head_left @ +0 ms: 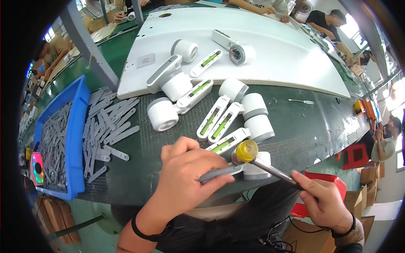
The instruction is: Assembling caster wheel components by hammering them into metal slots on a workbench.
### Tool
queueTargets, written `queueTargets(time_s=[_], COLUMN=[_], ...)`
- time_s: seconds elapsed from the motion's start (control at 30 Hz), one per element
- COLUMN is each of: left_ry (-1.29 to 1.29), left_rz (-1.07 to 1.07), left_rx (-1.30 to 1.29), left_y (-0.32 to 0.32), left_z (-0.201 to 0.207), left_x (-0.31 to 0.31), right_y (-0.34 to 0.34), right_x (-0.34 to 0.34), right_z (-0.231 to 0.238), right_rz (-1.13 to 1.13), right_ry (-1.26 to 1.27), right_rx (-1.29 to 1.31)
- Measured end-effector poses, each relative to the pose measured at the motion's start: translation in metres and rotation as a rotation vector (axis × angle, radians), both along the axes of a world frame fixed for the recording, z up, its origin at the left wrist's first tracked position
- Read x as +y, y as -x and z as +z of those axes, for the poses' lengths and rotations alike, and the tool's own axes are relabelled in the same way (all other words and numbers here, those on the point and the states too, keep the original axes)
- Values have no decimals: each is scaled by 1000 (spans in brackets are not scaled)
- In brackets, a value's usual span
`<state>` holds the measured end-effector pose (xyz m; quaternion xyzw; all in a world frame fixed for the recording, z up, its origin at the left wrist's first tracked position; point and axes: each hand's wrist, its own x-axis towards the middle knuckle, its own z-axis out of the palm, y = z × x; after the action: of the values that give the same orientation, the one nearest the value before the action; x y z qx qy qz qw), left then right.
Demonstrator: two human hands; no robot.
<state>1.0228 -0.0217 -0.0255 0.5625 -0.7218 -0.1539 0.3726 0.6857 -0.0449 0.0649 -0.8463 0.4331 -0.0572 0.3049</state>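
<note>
So in the head view, the left hand (187,173) has its fingers curled around a grey-topped handle (219,173) over the table's near edge, and the right hand (322,198) is gripping a mallet (274,171) by its shaft. The yellow mallet head (247,150) is right at the far end of that handle, though I can't tell if they're actually touching. A white round unit (257,166) sits just behind (it looks joined on, but the mallet hides the joint). Farther in on the dark green table (295,120) there's a cluster of similar white devices (163,114), several with open handles showing green inside. Toward the left end, loose grey strips (114,122) lie beside a blue bin (79,147) full of more. A white panel (287,50) covers the far side, and a small screwdriver (301,101) lies toward the right edge.
</note>
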Motion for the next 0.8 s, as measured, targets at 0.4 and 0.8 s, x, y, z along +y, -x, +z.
queueTargets(time_s=[0.4,0.8], left_ry=[4,-114], left_rz=[96,61], left_rx=[48,111], left_y=[-23,-26], left_z=[-20,-19], left_x=[31,33], right_y=[-23,-37], right_x=[6,7], right_z=[-3,2], right_rz=[98,125], right_ry=[86,90], right_rx=[15,-96])
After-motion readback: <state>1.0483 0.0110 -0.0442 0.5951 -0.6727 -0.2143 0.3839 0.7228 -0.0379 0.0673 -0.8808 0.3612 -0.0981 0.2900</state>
